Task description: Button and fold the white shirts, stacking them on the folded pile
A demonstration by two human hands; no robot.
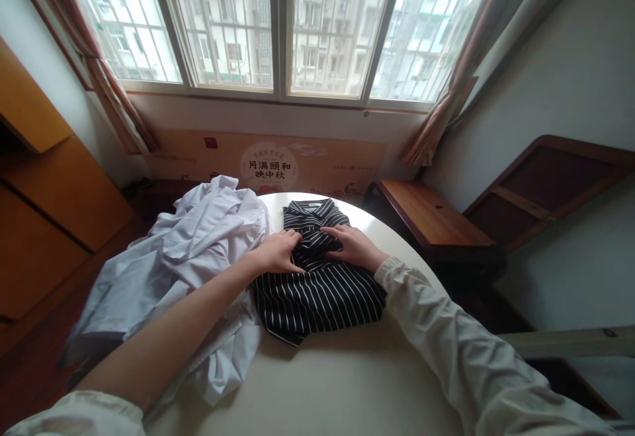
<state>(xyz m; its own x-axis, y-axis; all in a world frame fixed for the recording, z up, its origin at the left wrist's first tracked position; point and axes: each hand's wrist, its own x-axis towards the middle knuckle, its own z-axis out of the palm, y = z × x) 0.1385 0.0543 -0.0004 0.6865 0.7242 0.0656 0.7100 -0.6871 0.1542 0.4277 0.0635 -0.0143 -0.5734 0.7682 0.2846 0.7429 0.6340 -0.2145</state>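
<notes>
A black shirt with white stripes (322, 297) lies partly folded on a round white table (347, 383), its collar toward the window. My left hand (280, 252) is at the shirt's left side, thumb and fingers curled around a bunched fold. Across from it, my right hand (356, 248) grips the right side of the same fold. Some fingertips are hidden in the dark fabric. The lower part of the shirt spreads toward me with a loose corner at its near edge. Beside my left forearm lies a heap of crumpled white cloth (198, 244).
The white heap hangs over the table's left edge. Behind the table is a low wall with a printed banner (268, 166) under barred windows (228, 26). A wooden side table (431, 214) stands at the right, with a wooden cabinet (44, 224) at the left.
</notes>
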